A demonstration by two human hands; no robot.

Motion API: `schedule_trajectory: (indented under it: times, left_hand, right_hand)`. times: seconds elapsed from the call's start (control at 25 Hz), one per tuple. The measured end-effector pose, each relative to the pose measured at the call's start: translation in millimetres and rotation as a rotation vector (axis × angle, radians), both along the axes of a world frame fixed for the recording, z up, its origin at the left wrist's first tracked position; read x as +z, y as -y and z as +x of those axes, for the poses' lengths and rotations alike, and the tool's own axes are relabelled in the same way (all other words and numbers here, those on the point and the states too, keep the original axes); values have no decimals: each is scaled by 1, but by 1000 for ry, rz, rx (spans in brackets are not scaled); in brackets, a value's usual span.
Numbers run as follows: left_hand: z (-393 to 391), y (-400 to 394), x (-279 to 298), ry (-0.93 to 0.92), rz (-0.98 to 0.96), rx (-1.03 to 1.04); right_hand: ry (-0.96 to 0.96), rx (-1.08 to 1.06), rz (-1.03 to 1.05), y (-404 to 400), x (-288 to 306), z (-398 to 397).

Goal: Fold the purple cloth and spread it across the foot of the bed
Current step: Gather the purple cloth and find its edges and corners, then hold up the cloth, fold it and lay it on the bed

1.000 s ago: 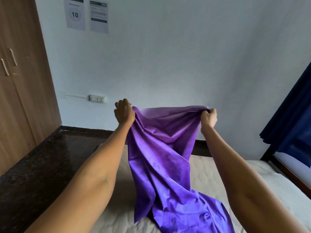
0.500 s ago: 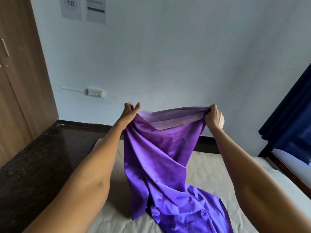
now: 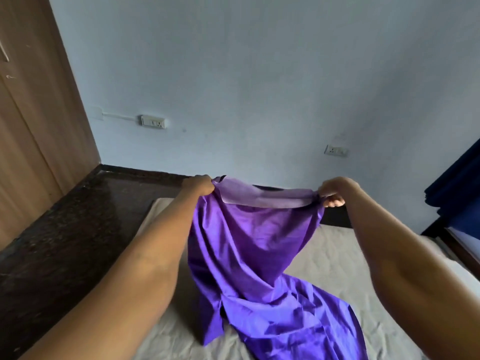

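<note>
The purple cloth (image 3: 249, 255) hangs in front of me, stretched by its top edge between both hands. My left hand (image 3: 198, 184) grips the left end of that edge and my right hand (image 3: 333, 190) pinches the right end. The top edge sags a little and shows a paler inner side. The lower part of the cloth trails in folds onto the bed (image 3: 335, 255), which has a beige sheet, and runs out of view at the bottom.
A dark stone floor (image 3: 65, 242) lies left of the bed. A wooden wardrobe (image 3: 28, 126) stands at far left. The pale blue wall ahead carries two sockets (image 3: 153, 122). Dark blue curtains (image 3: 457, 185) hang at right above another bed's edge.
Both hands have come down and moved farther apart, pulling the top edge of the cloth wider. The view has tipped downward, so the wall papers are gone from sight.
</note>
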State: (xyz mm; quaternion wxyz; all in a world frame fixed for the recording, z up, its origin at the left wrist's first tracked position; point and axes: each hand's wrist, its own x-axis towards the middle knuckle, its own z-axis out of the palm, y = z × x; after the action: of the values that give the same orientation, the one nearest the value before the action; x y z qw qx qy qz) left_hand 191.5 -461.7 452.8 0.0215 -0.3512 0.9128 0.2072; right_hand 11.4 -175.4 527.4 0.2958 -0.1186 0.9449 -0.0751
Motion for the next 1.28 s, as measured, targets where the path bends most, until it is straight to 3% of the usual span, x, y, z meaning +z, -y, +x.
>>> schedule_trajectory:
  times: [0.08,0.16,0.2,0.24,0.36,0.48,0.6,0.68,0.76,0.84,1.0,1.08,1.28]
  left_hand:
    - [-38,-10,19,-195,148,232]
    - [-73,-15,64,-590,595,426]
    - [-102,-8,99,-815,792,472]
    - [-127,3,141,-1012,924,484]
    - [-158,4,298,-1565,968,346]
    - [-149,-16,424,-1877,825,67]
    - [-145,-18,475,-1779,667,10]
    - [-163,5,459,-1643,566,47]
    - [-166,14,420,-1568,483,115]
    - [-153,11,377,-1538,526,142]
    - [-125,20,320,-1534,585,316]
    - [-112,22,310,-1492,563,309]
    - [-86,-3,315,-1428,470,265]
  right_hand:
    - [34,-131,-329,45,19,-4]
    - [-100,-68,-543,107,57,-4]
    - [-254,35,-640,136,87,-9]
    - [-366,71,-840,161,122,-16]
    - [-672,-50,-1498,188,248,-21]
    - [-1016,58,-1560,174,346,-4]
    - [-1173,147,-1375,163,408,-5]
    - [-1092,117,-1222,150,421,-12]
    - [-1081,30,-1178,135,403,-20]
    - [-1094,23,-1095,119,367,-25]
    - [-911,-102,-1079,76,314,-39]
    - [-818,-119,-1100,57,304,-46]
    - [-803,-152,-1130,36,303,-36]
